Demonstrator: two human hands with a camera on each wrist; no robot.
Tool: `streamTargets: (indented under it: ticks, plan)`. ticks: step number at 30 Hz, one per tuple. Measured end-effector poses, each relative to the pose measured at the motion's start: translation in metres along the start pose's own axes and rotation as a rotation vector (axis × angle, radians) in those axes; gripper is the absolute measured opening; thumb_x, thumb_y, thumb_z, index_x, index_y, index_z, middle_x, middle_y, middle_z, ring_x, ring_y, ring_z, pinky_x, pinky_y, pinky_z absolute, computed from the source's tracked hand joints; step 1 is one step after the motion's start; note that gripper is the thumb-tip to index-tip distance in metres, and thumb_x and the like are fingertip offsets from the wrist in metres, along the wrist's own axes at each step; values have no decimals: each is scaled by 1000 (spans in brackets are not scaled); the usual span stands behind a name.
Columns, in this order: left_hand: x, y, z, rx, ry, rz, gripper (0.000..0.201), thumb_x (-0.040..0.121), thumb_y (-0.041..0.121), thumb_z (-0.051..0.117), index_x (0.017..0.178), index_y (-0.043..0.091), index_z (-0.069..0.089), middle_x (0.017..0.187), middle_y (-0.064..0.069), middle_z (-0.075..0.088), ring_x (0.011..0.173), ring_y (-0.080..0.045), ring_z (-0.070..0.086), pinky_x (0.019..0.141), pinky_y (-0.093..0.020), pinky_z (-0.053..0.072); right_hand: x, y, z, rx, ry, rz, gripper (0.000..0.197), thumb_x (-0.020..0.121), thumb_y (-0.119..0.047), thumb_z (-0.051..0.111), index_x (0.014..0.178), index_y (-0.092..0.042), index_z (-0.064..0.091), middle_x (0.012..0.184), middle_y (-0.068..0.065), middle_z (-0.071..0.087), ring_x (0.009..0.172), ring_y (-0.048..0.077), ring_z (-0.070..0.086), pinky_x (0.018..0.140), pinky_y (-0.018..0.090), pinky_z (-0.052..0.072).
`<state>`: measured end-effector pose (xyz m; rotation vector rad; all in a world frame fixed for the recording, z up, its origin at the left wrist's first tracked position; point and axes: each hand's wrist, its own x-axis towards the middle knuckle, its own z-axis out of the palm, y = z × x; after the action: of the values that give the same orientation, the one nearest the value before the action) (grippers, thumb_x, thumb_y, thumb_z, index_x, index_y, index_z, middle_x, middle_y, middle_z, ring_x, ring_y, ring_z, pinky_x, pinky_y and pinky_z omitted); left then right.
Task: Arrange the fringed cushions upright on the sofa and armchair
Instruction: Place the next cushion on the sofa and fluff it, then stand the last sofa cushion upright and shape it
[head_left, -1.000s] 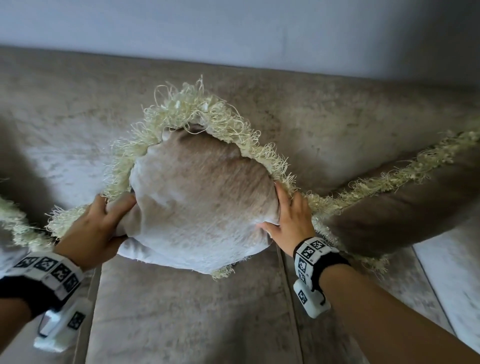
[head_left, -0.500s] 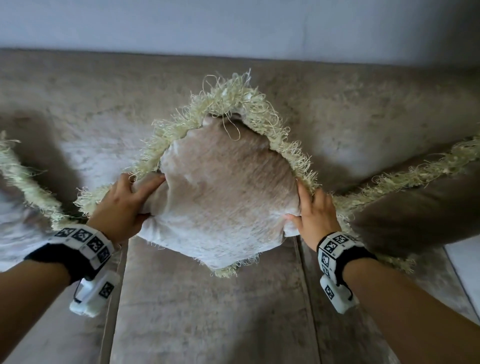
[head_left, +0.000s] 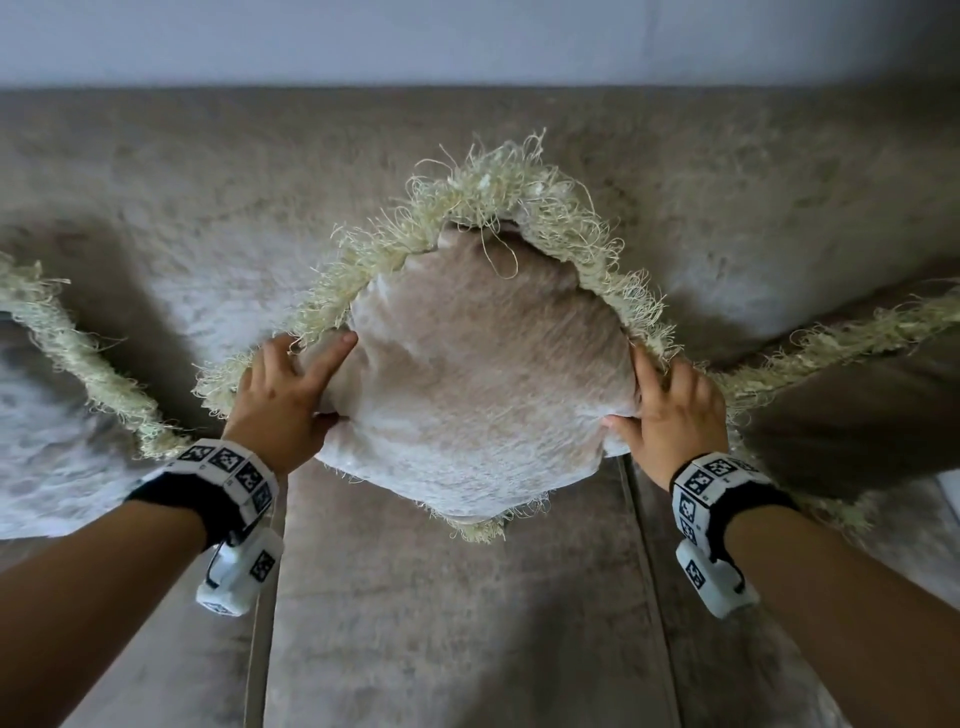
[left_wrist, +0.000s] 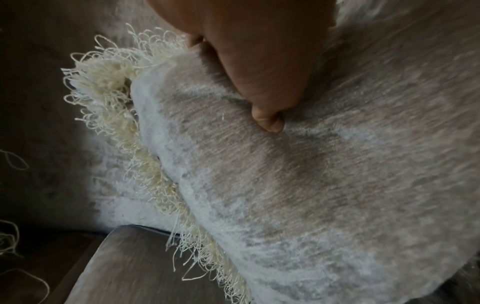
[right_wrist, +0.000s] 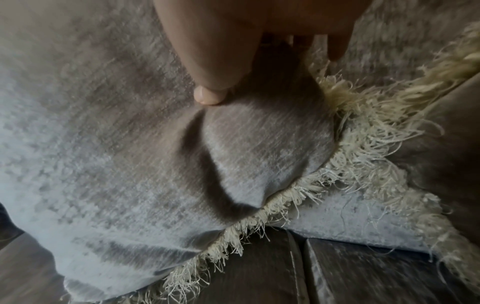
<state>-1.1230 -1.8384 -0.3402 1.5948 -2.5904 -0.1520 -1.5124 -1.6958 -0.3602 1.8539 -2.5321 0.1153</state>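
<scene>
A beige velvet cushion with a cream fringe stands on one corner on the sofa seat, leaning against the backrest. My left hand grips its left corner, thumb dug into the front. On the opposite corner my right hand holds on, thumb pressed into the fabric, fingers behind the fringe. The same cushion fills both wrist views. A second fringed cushion lies at the left and a third, darker one at the right.
Seams between seat cushions run down the sofa seat on either side of the middle one. A pale wall rises behind the backrest. The neighbouring cushions' fringes come close to both hands.
Both hands have carried the cushion right and up against the backrest, turning it so its top corner points straight up. Their hold on its side corners is unchanged.
</scene>
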Motion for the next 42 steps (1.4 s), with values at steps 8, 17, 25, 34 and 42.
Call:
streamTargets:
  ticks: [8,17,25,34,42]
  plan:
    - [-39,-22,-47,155,-169,-61,98,73,54,72,149,45,11,153,-13,26,141,-36,20,115,-56,18,-36,-24,-82,-98,-205,137,62,83,-29,64,139,-27,40,141,11,37,128,35,36,105,51,36]
    - [-112,-34,-169,-96,-196,-236,47,93,40,47,139,29,45,138,-8,49,131,-35,32,108,-53,31,-73,-84,-206,189,-343,27,45,93,-31,53,136,-20,49,132,6,58,115,26,58,97,45,49]
    - [-199,-30,-238,-171,-112,-265,41,96,39,44,135,28,48,134,-10,51,125,-33,39,101,-49,35,-114,-129,-257,342,-334,-141,42,94,-28,56,135,-21,51,129,4,59,111,21,60,93,40,50]
    - [-294,-95,-277,-170,-105,-404,49,97,42,42,143,28,37,131,-14,45,120,-35,45,100,-50,41,-160,-180,-283,332,-401,-230,39,92,-19,63,130,-16,55,114,4,62,99,17,59,87,28,47]
    - [-376,-222,-324,-170,-23,-519,50,94,42,44,142,31,36,140,-15,42,126,-35,43,106,-49,36,-168,-317,-298,334,-360,-311,39,91,-18,62,130,-17,55,114,5,62,93,18,58,87,29,47]
